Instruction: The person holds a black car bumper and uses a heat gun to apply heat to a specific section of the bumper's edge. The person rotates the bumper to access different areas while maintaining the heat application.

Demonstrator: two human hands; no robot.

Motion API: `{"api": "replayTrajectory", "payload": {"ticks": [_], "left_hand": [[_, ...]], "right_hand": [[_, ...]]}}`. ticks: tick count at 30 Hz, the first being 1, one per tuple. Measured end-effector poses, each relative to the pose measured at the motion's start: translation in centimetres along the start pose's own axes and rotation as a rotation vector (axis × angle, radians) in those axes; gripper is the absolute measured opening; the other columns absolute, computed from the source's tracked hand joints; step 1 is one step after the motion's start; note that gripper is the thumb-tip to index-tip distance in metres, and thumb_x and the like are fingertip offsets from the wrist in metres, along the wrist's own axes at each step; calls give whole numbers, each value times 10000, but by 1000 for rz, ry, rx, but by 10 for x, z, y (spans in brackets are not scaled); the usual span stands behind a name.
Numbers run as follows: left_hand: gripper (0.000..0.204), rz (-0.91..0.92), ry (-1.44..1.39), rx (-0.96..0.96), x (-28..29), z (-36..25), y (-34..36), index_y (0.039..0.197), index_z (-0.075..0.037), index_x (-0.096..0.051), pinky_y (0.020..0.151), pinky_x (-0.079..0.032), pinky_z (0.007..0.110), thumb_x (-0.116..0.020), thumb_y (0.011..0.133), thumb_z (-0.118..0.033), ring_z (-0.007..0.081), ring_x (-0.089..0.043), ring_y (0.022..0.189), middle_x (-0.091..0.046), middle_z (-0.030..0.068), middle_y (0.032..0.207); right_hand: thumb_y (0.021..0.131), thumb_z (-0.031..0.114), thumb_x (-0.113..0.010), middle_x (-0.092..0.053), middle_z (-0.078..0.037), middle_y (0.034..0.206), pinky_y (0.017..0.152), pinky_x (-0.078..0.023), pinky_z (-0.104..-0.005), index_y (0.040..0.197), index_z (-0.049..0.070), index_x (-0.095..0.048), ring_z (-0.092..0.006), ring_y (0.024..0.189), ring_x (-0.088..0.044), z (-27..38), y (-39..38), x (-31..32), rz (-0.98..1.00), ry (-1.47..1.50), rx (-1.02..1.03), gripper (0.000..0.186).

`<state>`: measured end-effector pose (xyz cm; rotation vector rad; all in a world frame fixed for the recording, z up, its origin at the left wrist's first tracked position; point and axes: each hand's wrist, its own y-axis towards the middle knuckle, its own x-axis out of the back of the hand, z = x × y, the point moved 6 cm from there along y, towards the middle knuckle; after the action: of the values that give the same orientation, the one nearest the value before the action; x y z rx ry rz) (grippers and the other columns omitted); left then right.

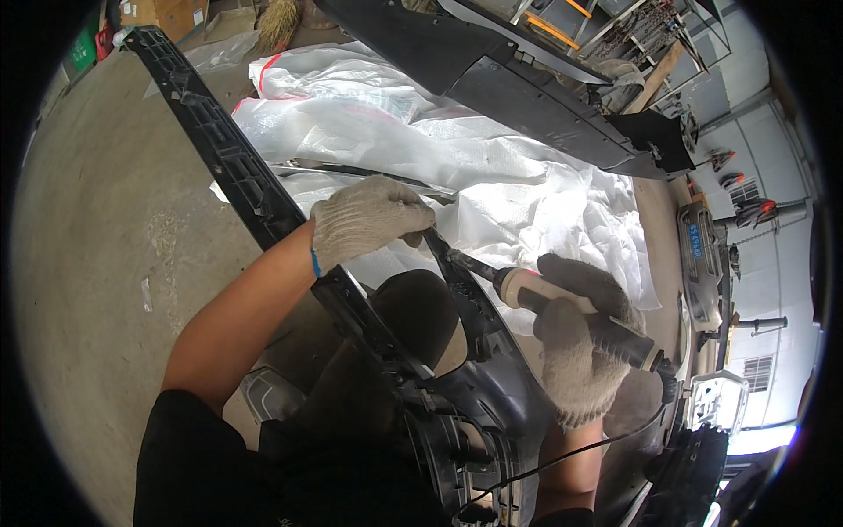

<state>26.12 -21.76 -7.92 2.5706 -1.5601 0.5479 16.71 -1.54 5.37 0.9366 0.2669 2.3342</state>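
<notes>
A large black plastic car bumper (230, 158) lies across my lap, its long arm running to the upper left. My left hand (364, 220), in a knitted grey work glove, is closed at the tip of a narrow black bumper strut (465, 294), thumb and fingers pressed together there. In my gloved right hand (580, 360) is a corded hot-air gun (544, 292) with a light and dark body. Its metal nozzle (471, 263) points left at the strut, close beside my left fingers. Whether the nozzle touches the plastic is unclear. A black cord (562, 458) trails from the gun's rear.
White wrapping sheeting (536, 206) covers the floor ahead. Another long dark bumper (527, 97) lies beyond it. A grey bumper (698, 263) with a blue plate leans at the right. Cardboard boxes (162, 16) and a straw broom (278, 25) are at the far left.
</notes>
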Motion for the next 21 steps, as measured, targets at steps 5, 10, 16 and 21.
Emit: {"api": "replayTrajectory", "payload": {"ticks": [5, 10, 16, 21], "left_hand": [[339, -9, -19, 39, -1, 4, 1, 942, 21, -703, 782, -502, 289, -598, 871, -294, 154, -642, 782, -694, 92, 828], [354, 6, 6, 13, 0, -1, 0, 957, 28, -705, 790, -506, 292, -602, 872, -301, 158, -648, 794, -701, 97, 845], [371, -49, -28, 36, 1, 1, -2, 748, -16, -689, 710, -480, 307, -560, 814, -357, 184, -608, 708, -665, 65, 726], [381, -46, -28, 6, 0, -4, -2, 754, -15, -692, 712, -482, 308, -562, 811, -368, 189, -611, 711, -673, 69, 738]], "right_hand": [[820, 238, -680, -705, -132, 905, 695, -537, -297, 1019, -27, -673, -196, 775, -678, 1, 3, -3, -47, -32, -20, 331], [804, 209, -694, -713, -146, 867, 736, -554, -317, 974, -26, -692, -229, 793, -704, 1, 1, 0, -98, 33, -129, 290], [813, 213, -703, -715, -141, 874, 746, -547, -321, 971, -47, -690, -209, 807, -692, 6, -10, 15, -112, 33, -172, 304], [807, 192, -701, -713, -150, 896, 763, -545, -322, 992, -48, -686, -213, 823, -692, 7, -9, 13, -94, 121, -191, 304]]}}
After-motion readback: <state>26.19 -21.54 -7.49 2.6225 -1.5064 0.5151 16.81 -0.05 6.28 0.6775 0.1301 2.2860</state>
